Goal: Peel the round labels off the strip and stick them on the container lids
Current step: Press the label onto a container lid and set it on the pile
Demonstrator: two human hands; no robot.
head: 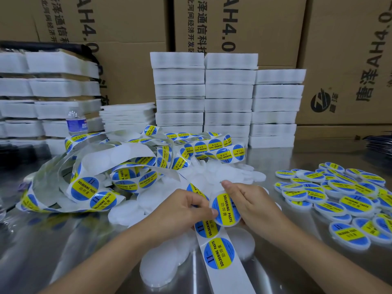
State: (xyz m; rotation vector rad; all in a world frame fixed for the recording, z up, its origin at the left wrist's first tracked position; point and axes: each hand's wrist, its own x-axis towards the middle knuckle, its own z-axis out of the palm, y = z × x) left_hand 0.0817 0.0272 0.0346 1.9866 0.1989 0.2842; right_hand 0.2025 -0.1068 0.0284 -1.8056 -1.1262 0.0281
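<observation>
- Two round blue-and-yellow labels (219, 253) nearest, set one above the other on a white strip (230, 281) running up the shiny metal table (63, 240) toward the hands.
- Just left of the strip, a few bare lids (165, 266), white and flat on the table.
- Left hand (184, 206): grip clenched on the strip, thumb tip touching the rim of the lid held opposite.
- Right hand (248, 200): grip grasping one round lid (226, 210) from its right side, lid tilted up, face covered by a label reading "SOLDERING PASTE".
- Right behind the hands, a loose heap of more white lids (224, 172).
- Off to the right, a spread pile of labelled lids (339, 200), overlapping one another.
- Off to the left, tangled loops of strip (106, 168), part full of labels, part bare backing.
- Farther back on the left, a water bottle (76, 124).
- Behind that, stacks of white packs (228, 98).
- At the very back, a wall of printed cardboard boxes (131, 39).
</observation>
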